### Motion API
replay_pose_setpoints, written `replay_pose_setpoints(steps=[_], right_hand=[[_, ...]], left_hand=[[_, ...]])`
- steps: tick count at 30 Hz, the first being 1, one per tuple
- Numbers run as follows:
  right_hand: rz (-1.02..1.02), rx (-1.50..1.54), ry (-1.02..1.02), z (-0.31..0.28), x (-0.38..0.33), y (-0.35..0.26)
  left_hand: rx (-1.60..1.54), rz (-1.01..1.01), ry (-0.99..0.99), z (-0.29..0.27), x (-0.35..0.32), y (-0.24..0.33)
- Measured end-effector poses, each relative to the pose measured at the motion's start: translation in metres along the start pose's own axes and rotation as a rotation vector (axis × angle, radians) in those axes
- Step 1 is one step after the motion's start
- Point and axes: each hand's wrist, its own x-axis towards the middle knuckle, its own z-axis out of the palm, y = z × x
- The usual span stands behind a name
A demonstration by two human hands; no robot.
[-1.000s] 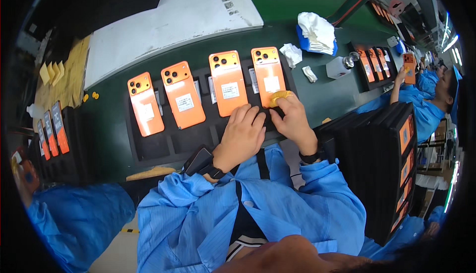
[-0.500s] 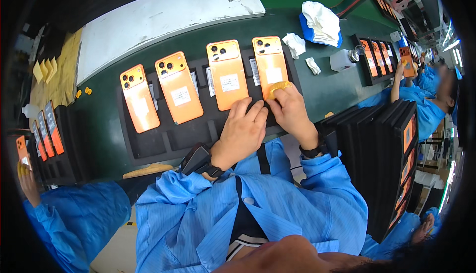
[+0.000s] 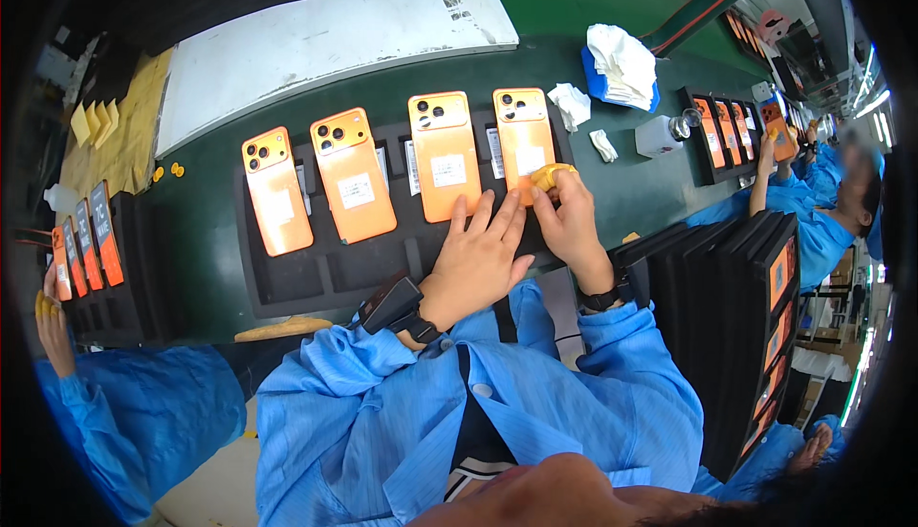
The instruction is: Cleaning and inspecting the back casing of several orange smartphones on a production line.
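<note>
Four orange phones lie back up in a black foam tray (image 3: pixel 378 269), camera bumps at the far end. From left to right they are the first phone (image 3: pixel 275 192), the second phone (image 3: pixel 356 207), the third phone (image 3: pixel 447 149) and the fourth phone (image 3: pixel 524 135); pale labels show on the last three. My left hand (image 3: pixel 478 259) is open, its spread fingertips at the near ends of the third and fourth phones. At the fourth phone's near right edge, my right hand (image 3: pixel 572 230) is closed, with yellow finger cots (image 3: pixel 550 177) over bent fingertips. What it pinches, if anything, is hidden.
A blue box of white wipes (image 3: pixel 622 68), crumpled wipes (image 3: pixel 571 106) and a white pump bottle (image 3: pixel 660 135) stand at the far right. Stacked black trays (image 3: pixel 703 288) rise beside my right arm. Co-workers in blue sit on both sides. Yellow finger cots (image 3: pixel 170 172) lie left.
My left hand's fingers have straightened and spread along the phones' near ends. My right hand has shifted slightly toward the fourth phone's near end. The view has tilted a little.
</note>
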Motion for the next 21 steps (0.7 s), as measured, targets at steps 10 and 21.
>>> replay_pose_setpoints(steps=[10,21], right_hand=[[-0.436,-0.416,0.003,-0.008,-0.002,-0.004],[-0.159,0.113,0.409,-0.129,0.138,-0.018]], left_hand=[[-0.002,0.007,0.006,-0.002,-0.001,-0.003],[0.047,0.030,0.005,-0.003,0.001,0.001]])
